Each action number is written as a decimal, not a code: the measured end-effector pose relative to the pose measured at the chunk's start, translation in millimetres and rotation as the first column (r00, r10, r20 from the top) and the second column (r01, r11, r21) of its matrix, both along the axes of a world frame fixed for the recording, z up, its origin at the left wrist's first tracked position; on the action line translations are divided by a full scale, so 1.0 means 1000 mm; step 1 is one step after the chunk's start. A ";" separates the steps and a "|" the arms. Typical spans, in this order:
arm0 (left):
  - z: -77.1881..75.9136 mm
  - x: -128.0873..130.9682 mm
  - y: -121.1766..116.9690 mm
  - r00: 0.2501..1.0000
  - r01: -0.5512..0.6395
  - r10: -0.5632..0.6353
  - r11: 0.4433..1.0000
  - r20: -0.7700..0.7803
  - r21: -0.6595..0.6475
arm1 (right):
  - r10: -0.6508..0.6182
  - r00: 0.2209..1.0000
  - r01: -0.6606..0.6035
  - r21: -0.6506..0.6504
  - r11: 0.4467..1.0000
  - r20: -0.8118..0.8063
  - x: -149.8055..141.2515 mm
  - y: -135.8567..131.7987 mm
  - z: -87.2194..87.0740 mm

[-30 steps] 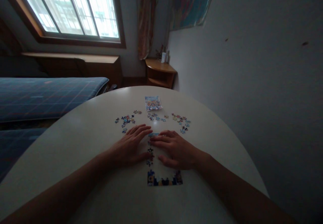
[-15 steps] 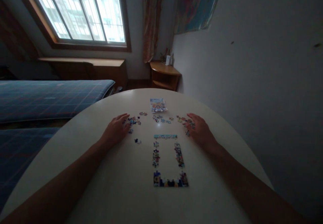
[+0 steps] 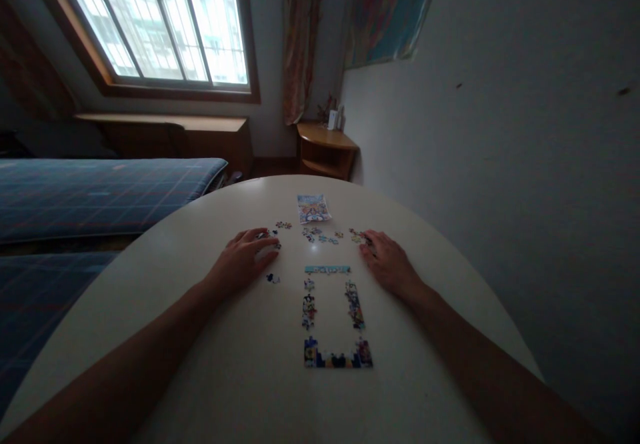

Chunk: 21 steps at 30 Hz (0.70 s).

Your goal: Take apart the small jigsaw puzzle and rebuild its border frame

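Note:
My left hand (image 3: 246, 254) lies palm down over a cluster of jigsaw puzzle pieces (image 3: 275, 233), fingers spread and covering most of them. On the other side, my right hand (image 3: 387, 260) rests over a second cluster of pieces (image 3: 356, 236), its fingers extended and partly hiding it. Between and nearer to me is a partly joined puzzle border (image 3: 339, 362), with gaps along both sides and a separate top strip (image 3: 327, 269). One loose dark-and-white piece (image 3: 273, 278) sits just below my left hand.
A small picture sheet (image 3: 313, 209) lies at the far part of the round white table (image 3: 225, 377). Several loose pieces (image 3: 327, 239) are just in front of it. A plaid mattress (image 3: 100, 197) stands left of the table, a wall (image 3: 525, 164) right.
My left hand has slid right, over its cluster of pieces. My right hand has shifted slightly left and covers more of the pieces there. The border stays put.

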<state>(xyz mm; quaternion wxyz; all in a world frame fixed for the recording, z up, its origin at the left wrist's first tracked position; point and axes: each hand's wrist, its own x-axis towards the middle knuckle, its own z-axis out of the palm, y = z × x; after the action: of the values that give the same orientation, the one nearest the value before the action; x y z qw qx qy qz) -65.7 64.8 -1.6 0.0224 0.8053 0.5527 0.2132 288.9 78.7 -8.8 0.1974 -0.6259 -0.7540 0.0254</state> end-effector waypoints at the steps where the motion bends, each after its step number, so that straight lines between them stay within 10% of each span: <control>1: 0.001 0.001 0.001 1.000 -0.002 0.002 1.000 0.014 0.001 | 0.003 1.000 -0.003 0.006 1.000 -0.003 0.000 0.000 -0.001; 21: 0.001 -0.005 0.009 0.964 -0.227 0.223 0.974 0.143 0.011 | 0.083 0.993 -0.085 -0.021 0.996 -0.087 0.009 -0.001 0.003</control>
<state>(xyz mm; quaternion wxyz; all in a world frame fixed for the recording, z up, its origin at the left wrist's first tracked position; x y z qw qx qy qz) -70.6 73.8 -0.9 0.0258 0.7206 0.6345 0.2783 298.2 78.0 -6.3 0.2209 -0.5942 -0.7702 0.0699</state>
